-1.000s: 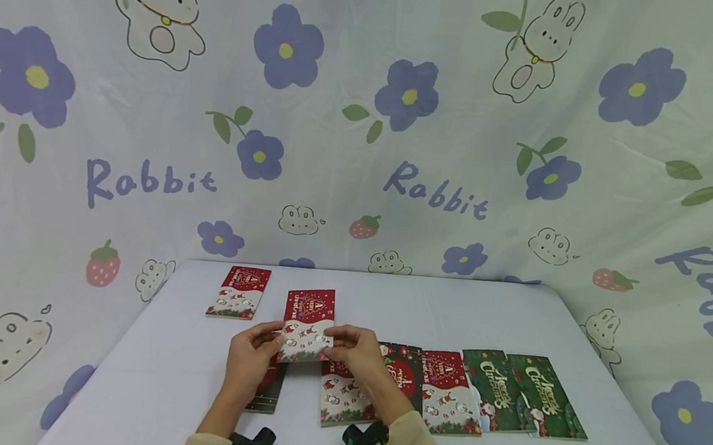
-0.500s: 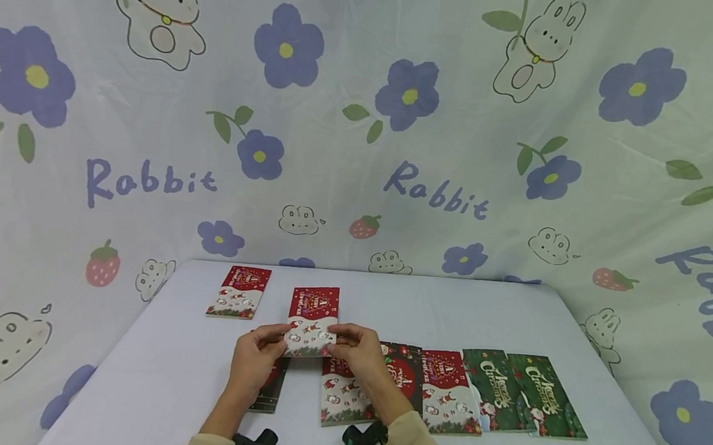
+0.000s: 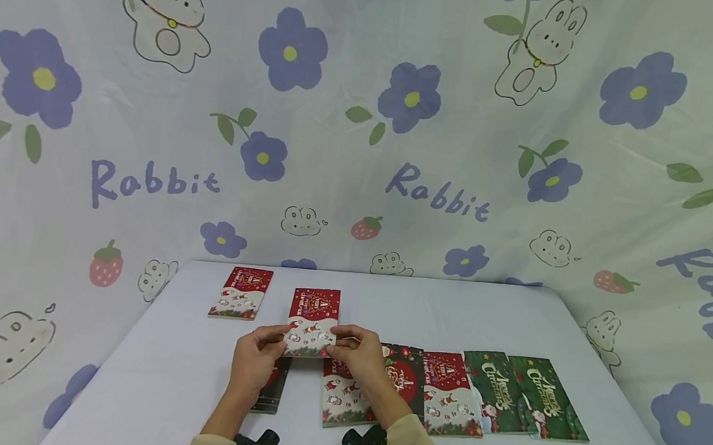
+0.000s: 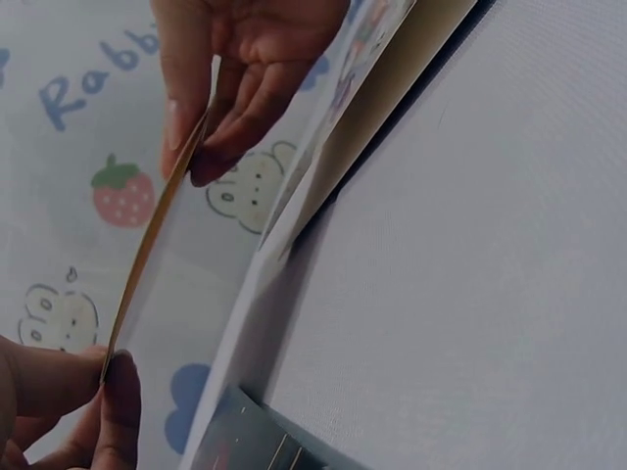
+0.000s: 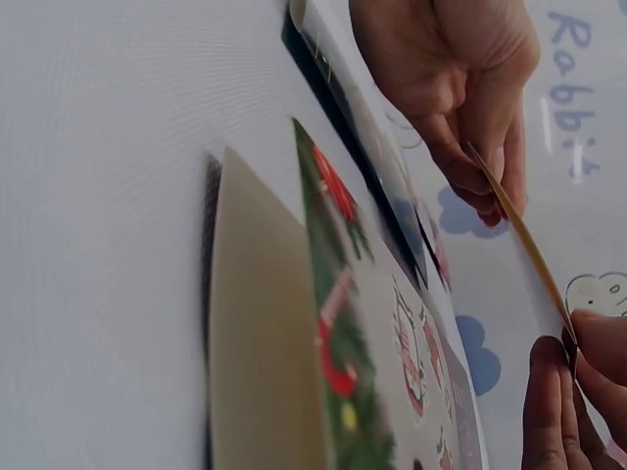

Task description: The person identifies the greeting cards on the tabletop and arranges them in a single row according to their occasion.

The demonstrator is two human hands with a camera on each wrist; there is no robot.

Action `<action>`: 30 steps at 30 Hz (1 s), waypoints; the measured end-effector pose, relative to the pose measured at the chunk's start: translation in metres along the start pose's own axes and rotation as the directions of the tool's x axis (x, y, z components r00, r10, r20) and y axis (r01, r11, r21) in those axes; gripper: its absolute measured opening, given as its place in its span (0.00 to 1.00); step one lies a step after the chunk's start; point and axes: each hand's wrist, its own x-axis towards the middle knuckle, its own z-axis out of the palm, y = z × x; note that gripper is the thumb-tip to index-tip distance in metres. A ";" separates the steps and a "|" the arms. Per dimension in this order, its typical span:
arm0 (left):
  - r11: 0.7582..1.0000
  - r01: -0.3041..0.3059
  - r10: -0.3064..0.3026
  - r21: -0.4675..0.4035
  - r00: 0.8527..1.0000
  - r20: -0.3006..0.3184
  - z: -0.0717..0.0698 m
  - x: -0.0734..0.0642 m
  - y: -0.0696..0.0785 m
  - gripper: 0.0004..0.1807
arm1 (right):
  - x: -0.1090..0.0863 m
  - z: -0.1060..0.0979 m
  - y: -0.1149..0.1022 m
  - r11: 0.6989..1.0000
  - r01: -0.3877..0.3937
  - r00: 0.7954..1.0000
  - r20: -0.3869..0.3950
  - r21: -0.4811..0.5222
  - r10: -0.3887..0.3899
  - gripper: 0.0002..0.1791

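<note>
Red-and-white, the Christmas card (image 3: 312,322) sits pinched at its near corners between my left hand (image 3: 253,360) and right hand (image 3: 358,353), just above the table (image 3: 513,321). Its long axis runs away from me, red end toward the rabbit-print cloth (image 3: 366,110) behind. More cards (image 3: 463,391) lie in a row to my right; another (image 3: 240,291) rests far left.

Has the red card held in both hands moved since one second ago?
Yes. The held card has shifted slightly right, away from the red card lying at the table's far left.
</note>
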 end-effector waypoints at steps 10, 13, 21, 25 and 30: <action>1.000 -0.004 0.004 0.009 1.000 -0.018 -0.005 0.000 0.003 0.16 | -0.005 0.005 -0.006 0.998 0.048 0.999 0.002 -0.049 -0.048 0.18; 1.000 -0.010 0.010 0.017 1.000 -0.024 -0.005 0.000 0.003 0.16 | -0.007 0.006 -0.007 0.997 0.046 0.999 -0.005 -0.062 -0.046 0.18; 0.999 -0.036 0.037 0.012 0.998 -0.048 -0.005 0.002 0.005 0.16 | -0.006 0.008 -0.008 0.996 0.068 0.998 -0.008 -0.057 -0.069 0.18; 0.998 -0.051 0.052 0.021 0.997 -0.058 -0.010 0.005 0.010 0.15 | -0.002 0.013 -0.012 0.996 0.065 0.998 -0.019 -0.062 -0.066 0.18; 0.995 -0.095 0.097 0.043 0.993 -0.068 -0.019 0.017 0.019 0.14 | 0.010 0.022 -0.023 0.991 0.092 0.996 -0.015 -0.096 -0.093 0.18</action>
